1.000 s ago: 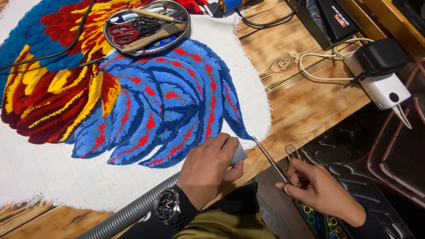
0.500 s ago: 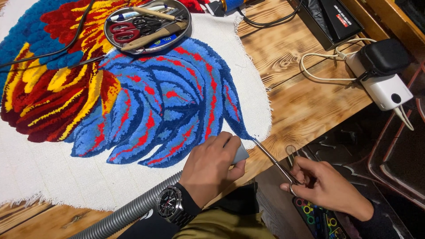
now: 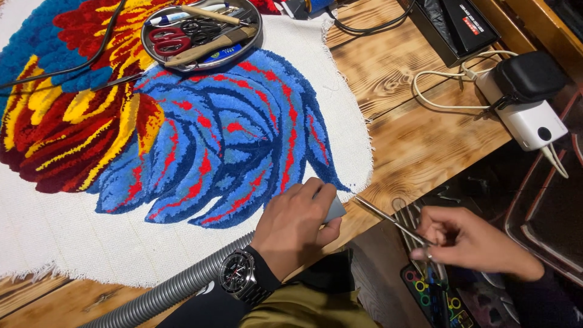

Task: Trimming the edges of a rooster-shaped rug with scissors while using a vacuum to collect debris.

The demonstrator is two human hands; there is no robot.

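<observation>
A tufted rug [image 3: 200, 133] with blue, red and yellow pile on white backing cloth lies across the wooden table [image 3: 413, 146]. My left hand [image 3: 294, 228], with a wristwatch on the wrist, grips the grey nozzle [image 3: 333, 209] of a ribbed vacuum hose [image 3: 176, 288] at the rug's lower blue tip. Off the table's front edge, my right hand [image 3: 467, 240] holds thin metal scissors [image 3: 388, 218], and their tips point toward the rug's corner.
A round metal tray [image 3: 249, 36] with scissors, pens and a wooden-handled tool sits on the rug at the top. A white power block [image 3: 525, 121] with a black case and cables, and a black box [image 3: 446, 27], lie at the right. Dark cords cross the rug's upper left.
My right hand with the scissors has drawn back to the right and lowered, away from the rug's corner. My left hand and the nozzle shifted slightly right.
</observation>
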